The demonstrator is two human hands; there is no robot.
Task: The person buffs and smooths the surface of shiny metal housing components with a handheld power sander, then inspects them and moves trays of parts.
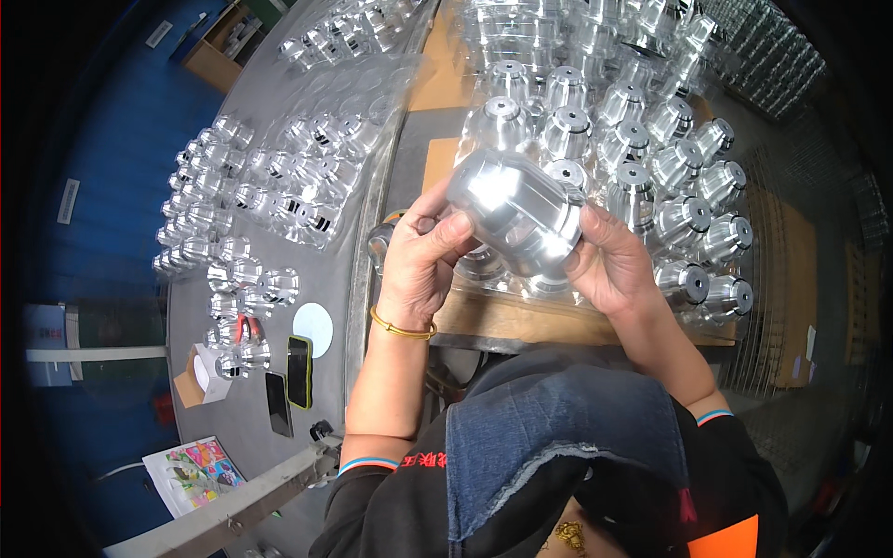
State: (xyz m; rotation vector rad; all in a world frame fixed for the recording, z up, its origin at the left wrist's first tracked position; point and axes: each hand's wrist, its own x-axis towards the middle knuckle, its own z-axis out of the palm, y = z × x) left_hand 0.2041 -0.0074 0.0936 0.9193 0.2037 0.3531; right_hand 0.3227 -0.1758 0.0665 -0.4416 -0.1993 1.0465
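A shiny silver metal cup-shaped part (pixel 516 209) is held up between my two hands, tilted on its side. My left hand (pixel 428 237) is closed on its left end, the thumb along the near side. Around its right rim my right hand (pixel 609 260) is closed, thumb on top. Below and behind it, several similar silver parts (pixel 631 186) stand with a holed end up in a clear plastic tray (pixel 521 285). Part of the tray is hidden by the held piece and my hands.
On the grey table (pixel 321 270) at the left stand many silver parts (pixel 209 200), some in another clear tray (pixel 372 93). Nearer are two phones (pixel 299 370), a pale round disc (pixel 313 330) and a small open box (pixel 199 377). Stacked clear trays (pixel 507 28) rise at the back.
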